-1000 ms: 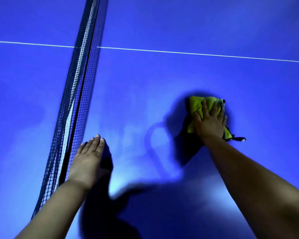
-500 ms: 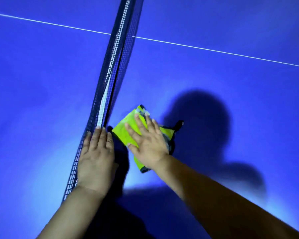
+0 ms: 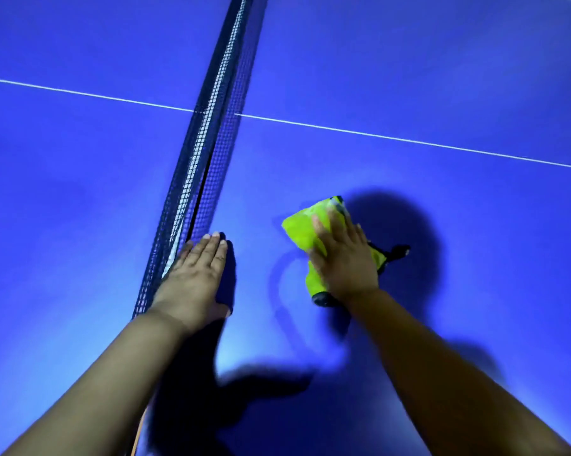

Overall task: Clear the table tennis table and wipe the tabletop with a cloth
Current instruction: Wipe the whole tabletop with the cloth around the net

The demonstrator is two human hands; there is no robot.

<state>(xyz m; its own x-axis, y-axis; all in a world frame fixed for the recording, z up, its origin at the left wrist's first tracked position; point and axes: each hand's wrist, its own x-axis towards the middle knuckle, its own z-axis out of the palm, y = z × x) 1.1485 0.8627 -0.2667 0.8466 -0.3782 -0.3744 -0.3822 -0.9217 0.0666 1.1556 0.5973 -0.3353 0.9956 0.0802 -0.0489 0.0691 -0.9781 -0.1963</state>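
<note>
A folded yellow-green cloth (image 3: 302,230) with dark trim lies on the blue tabletop (image 3: 442,93) right of the net. My right hand (image 3: 343,258) presses flat on it with straight fingers, covering most of it. My left hand (image 3: 195,274) rests flat on the tabletop, fingers straight, its outer edge against the foot of the net (image 3: 211,133).
The dark mesh net runs from the bottom left up to the top centre and splits the table in two. A white centre line (image 3: 409,138) crosses both halves. My shadow falls over the near right part of the table.
My right hand has slid the cloth to the right, away from the net. The left hand stays at the net's foot. The view has shifted so the net appears further right.
</note>
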